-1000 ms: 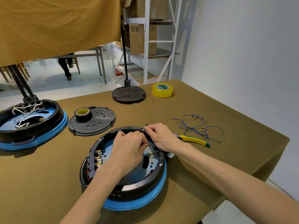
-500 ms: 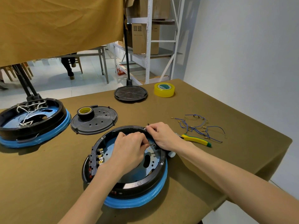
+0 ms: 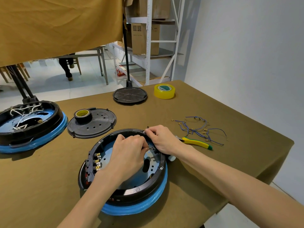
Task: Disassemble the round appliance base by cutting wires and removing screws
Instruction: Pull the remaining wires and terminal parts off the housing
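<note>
A round black appliance base (image 3: 131,193) with a blue wrapped rim lies open side up in front of me. My left hand (image 3: 126,153) reaches inside it, fingers curled and pinching a small part near the far right inner wall. My right hand (image 3: 162,139) rests over the far right rim, its fingertips pinching a small thin dark piece at the rim. What the fingers grip is mostly hidden. Yellow-handled cutters (image 3: 196,142) lie just right of my right hand. Cut blue wires (image 3: 197,129) with brass terminals lie beyond them.
A second base (image 3: 31,127) with white wires sits at the left. A black cover (image 3: 97,125) carries a dark tape roll (image 3: 83,114). Another black disc (image 3: 130,95) and yellow tape (image 3: 164,91) lie at the back. The table edge runs close on the right.
Both hands stay at the same spot on the base's far right rim; only small finger shifts show. The view has moved slightly.
</note>
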Available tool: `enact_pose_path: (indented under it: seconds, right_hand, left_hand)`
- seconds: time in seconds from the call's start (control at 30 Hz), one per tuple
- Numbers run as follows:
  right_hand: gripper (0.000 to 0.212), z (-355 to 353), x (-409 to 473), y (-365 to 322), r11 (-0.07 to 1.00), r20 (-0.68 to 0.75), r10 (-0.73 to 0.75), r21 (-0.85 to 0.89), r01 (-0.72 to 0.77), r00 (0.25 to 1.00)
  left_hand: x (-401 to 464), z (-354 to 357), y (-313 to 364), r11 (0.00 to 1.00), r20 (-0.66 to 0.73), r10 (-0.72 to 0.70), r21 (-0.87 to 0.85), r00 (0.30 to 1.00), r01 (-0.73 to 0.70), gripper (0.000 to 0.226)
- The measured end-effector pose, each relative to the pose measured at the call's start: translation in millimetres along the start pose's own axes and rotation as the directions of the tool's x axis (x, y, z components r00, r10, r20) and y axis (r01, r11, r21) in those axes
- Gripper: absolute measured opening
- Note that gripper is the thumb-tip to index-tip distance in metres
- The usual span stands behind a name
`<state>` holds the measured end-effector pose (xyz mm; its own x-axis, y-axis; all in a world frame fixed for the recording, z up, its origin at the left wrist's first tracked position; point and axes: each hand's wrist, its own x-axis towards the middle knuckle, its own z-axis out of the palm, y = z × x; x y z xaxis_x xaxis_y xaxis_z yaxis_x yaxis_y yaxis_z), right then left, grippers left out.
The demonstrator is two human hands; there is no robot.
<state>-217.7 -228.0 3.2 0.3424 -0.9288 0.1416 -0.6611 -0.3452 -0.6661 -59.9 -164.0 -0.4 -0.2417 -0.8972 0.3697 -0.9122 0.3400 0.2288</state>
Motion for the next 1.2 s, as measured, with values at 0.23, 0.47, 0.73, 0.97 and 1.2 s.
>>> enact_pose_path:
  seconds: [0.23,0.47,0.73,0.97,1.2]
  right_hand:
    - [0.048,-1.2,-1.1,-2.8,1.0,0.002,-0.01,-0.012,0.01,1.0]
    - [0.049,-2.0,-1.6,-3.9,1.0,-0.004,0.005,-0.002,-0.005,1.0]
    - [0.05,-1.6,-2.0,-2.9,1.0,0.006,0.003,0.005,-0.003,1.0]
    - [0.048,0.4,0.1,0.3,1.0,-0.011,-0.013,0.002,0.013,1.0]
    - [0.049,0.5,-2.7,3.8,0.994,0.022,0.026,0.101,-0.029,0.999]
  left_hand:
    - [2.2,-3.6,-3.3,0.999,0.077,0.003,-0.044,0.997,0.0,0.007]
    - [7.6,-11.6,-2.3,0.999,0.093,0.043,-0.003,0.995,-0.042,0.008]
    - [4.7,-10.5,-2.3,0.999,0.123,0.035,-0.037,0.992,-0.031,0.008]
    - [-0.3,-17.0,-18.5,0.994,0.101,-0.062,-0.085,0.993,0.071,0.006]
    - [2.7,-30.5,-3.2,0.955,-0.102,-0.08,-0.291,0.991,0.047,0.005]
